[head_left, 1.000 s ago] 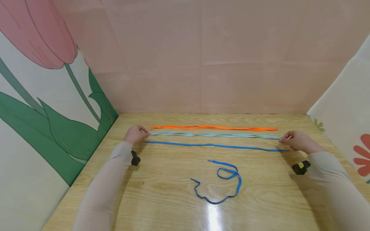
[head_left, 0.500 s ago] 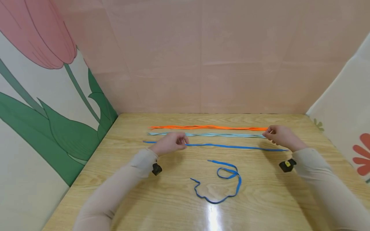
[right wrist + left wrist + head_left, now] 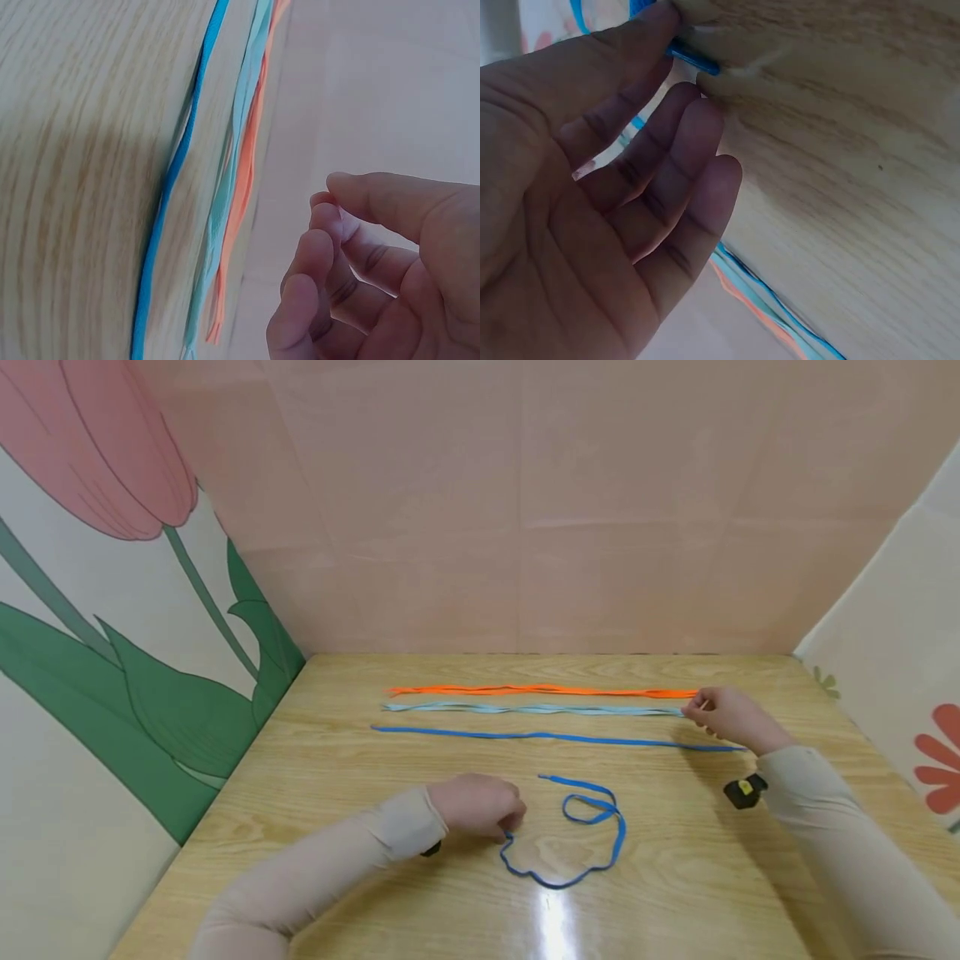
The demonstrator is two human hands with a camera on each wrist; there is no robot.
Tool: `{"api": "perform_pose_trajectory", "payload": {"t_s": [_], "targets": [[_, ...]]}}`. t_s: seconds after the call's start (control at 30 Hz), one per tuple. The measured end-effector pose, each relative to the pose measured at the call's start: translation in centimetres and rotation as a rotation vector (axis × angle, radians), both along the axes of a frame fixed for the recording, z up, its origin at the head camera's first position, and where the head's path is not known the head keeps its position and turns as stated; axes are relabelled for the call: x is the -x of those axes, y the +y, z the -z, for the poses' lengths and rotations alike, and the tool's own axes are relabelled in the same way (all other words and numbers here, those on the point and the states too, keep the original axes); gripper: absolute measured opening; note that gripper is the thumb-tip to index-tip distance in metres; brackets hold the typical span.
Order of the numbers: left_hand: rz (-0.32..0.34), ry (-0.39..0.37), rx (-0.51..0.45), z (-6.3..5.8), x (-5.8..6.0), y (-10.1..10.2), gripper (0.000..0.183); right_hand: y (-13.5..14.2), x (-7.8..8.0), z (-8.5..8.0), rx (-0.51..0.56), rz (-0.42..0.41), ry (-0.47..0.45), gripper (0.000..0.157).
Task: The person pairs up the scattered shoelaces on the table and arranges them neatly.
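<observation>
My left hand [image 3: 477, 806] pinches one end of a loose blue shoelace [image 3: 619, 837] between thumb and index finger. In the left wrist view the lace's hard tip [image 3: 695, 59] pokes out past the fingertips. The rest of that lace curves over the table with a small loop in it. My right hand [image 3: 729, 717] hovers by the right ends of the laid-out laces, fingers loosely curled, thumb near the index finger. Nothing is between its fingers in the right wrist view. Below it runs a straight blue shoelace [image 3: 555, 737].
Light blue shoelaces [image 3: 551, 710] and orange shoelaces [image 3: 540, 690] lie stretched out side by side behind the straight blue one. The wooden table [image 3: 337, 877] meets a pink backdrop [image 3: 525, 527] at the back, with flower-printed panels on both sides.
My left hand has left the light blue laces' left end, come right and toward me, and taken the loose blue shoelace's end. My right hand has shifted left, off the light blue laces' right end.
</observation>
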State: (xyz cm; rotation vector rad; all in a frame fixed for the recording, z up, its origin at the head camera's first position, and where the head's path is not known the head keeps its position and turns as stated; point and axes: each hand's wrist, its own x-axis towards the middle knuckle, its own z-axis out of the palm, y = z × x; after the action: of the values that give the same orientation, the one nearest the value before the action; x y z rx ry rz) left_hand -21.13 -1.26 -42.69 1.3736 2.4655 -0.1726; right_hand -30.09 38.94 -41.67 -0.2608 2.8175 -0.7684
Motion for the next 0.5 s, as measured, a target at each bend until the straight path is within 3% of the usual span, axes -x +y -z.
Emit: {"api": "perform_pose_trajectory", "payload": {"t_s": [0.1, 0.2, 0.37, 0.5], "targets": [[0.009, -0.014, -0.001, 0.0, 0.0, -0.2, 0.014, 0.0, 0.0, 0.1, 0.005, -0.001, -0.007, 0.043], [-0.021, -0.084, -0.055, -0.6, 0.1, -0.6, 0.013, -0.2, -0.1, 0.1, 0.006, 0.002, -0.013, 0.043], [-0.105, -0.279, -0.238, -3.0, 1.1, -1.7, 0.008, -0.8, 0.1, -0.1, 0.008, -0.001, -0.012, 0.045], [-0.149, -0.382, -0.342, -4.6, 1.9, -2.6, 0.008, -2.1, 0.3, -0.3, 0.007, -0.022, 0.009, 0.040]]}}
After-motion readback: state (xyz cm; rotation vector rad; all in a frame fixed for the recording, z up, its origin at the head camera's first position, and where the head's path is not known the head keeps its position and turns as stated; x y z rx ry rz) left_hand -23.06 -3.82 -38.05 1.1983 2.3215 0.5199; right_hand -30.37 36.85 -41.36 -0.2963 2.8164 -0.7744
